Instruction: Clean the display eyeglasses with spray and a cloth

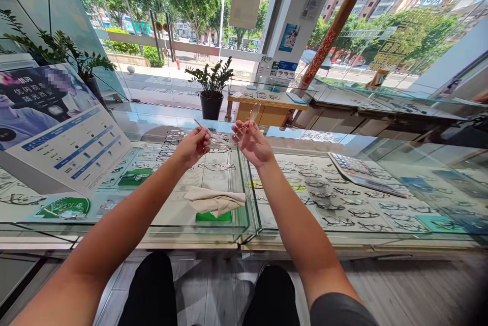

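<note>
Above the glass counter, my right hand (256, 144) has its fingers curled round a pair of eyeglasses (254, 111) with a thin frame. One clear lens rises over the fingertips, and the palm hides part of the frame. To its left, a small gap away, my left hand (195, 148) is closed in a pinch. A thin metallic rod (198, 124) sticks out above its fingers; whether it is a tool or an eyeglass temple I cannot tell. Below the hands, a crumpled beige cloth (215, 201) lies on the counter top.
Rows of eyeglasses (328, 206) lie inside the glass display counter (244, 237). A printed cardboard sign (72, 127) stands at left, and a white calculator-like device (354, 168) rests at right. Behind are a potted plant (211, 105) and a wooden table (263, 111) by the window.
</note>
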`<state>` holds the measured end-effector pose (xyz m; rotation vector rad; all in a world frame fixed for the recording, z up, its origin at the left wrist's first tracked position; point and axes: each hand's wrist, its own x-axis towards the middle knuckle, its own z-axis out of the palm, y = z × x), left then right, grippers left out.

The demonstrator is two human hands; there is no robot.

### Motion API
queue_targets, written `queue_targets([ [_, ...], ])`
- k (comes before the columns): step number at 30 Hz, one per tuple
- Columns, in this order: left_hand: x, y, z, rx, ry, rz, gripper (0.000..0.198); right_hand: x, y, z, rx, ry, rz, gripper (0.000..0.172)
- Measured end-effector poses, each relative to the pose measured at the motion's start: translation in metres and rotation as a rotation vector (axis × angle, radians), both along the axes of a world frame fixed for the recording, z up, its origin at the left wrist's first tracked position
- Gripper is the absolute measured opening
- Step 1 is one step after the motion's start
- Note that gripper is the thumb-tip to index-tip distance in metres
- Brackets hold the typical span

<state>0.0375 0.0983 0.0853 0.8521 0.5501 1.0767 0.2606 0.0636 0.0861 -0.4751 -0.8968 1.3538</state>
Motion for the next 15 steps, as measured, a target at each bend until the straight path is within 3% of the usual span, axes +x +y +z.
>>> queue_targets([
  [4,0.003,-0.004,-0.001,-0.064,-0.005,-0.023,0.037,0.0,-0.002,0.003,-0.012,0.003,-0.011,0.017],
  [7,0.004,-0.007,-0.004,-0.021,0.089,-0.078,0.039,0.005,-0.004,0.008,0.023,0.017,-0.012,0.018],
  [10,0.007,-0.012,-0.012,0.205,0.263,-0.05,0.047,0.019,-0.007,0.016,0.071,0.032,-0.082,0.017],
  [15,0.033,-0.014,-0.021,0.721,0.659,0.174,0.035,0.053,-0.005,0.026,0.156,0.14,-0.226,0.012],
])
